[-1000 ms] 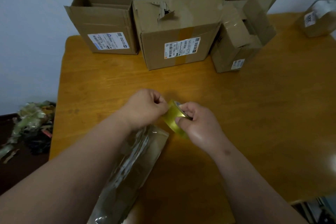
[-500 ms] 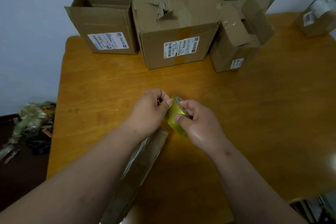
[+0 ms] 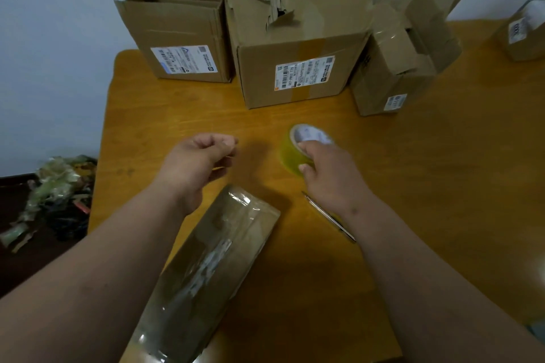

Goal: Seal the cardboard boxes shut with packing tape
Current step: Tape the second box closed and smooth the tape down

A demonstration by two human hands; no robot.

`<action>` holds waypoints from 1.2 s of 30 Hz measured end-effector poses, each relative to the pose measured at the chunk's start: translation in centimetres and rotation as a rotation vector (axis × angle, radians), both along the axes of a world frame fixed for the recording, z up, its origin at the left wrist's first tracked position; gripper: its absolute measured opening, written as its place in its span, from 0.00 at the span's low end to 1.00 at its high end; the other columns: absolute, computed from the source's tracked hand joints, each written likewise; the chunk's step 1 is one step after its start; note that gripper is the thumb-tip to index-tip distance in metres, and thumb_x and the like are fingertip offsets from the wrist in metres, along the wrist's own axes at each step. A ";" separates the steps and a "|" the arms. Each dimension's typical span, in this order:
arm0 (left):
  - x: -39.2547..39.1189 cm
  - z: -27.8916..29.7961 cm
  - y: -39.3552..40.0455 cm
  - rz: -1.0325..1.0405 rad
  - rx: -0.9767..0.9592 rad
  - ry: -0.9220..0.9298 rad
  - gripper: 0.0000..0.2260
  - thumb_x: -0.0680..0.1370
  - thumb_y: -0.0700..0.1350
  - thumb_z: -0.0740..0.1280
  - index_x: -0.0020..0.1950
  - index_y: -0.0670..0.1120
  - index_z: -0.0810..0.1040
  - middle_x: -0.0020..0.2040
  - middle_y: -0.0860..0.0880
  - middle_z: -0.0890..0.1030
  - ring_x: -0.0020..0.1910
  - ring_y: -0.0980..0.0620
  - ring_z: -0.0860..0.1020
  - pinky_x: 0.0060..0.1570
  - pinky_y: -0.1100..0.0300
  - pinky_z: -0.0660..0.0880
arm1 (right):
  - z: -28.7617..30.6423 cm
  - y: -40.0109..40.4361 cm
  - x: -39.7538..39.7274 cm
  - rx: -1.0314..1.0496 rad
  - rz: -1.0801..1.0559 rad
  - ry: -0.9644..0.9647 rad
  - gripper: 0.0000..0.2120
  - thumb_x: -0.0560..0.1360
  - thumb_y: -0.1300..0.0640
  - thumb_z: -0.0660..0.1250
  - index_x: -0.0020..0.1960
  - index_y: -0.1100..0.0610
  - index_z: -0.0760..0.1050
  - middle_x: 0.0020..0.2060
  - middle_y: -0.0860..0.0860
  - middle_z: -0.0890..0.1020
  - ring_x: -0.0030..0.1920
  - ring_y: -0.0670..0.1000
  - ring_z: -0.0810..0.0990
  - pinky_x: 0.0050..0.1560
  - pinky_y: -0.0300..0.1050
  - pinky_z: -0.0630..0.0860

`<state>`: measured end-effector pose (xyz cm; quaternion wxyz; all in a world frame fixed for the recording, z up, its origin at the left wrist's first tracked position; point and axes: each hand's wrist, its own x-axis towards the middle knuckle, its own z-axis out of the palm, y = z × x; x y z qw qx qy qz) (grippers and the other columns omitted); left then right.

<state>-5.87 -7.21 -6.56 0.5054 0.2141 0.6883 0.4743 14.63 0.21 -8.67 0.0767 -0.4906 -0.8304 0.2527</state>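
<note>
The right hand [image 3: 330, 174] grips the tape roll [image 3: 298, 150] mid-desk [image 3: 442, 171], just toward the far edge from the flat taped box [image 3: 206, 268]. The left hand [image 3: 197, 162] hovers left of it, fingers pinched; whether it holds a strip I cannot tell.

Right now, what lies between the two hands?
In the head view, only bare wooden table lies between the left hand and the right hand gripping the tape roll.
</note>
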 end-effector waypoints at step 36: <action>-4.9 -3.4 -12.4 -0.598 -0.376 0.882 0.33 0.73 0.69 0.63 0.76 0.64 0.58 0.70 0.55 0.73 0.68 0.51 0.71 0.66 0.52 0.70 | -2.4 -8.5 -5.7 -0.497 -0.116 -0.050 0.19 0.80 0.41 0.60 0.63 0.52 0.75 0.52 0.49 0.82 0.52 0.52 0.80 0.52 0.48 0.76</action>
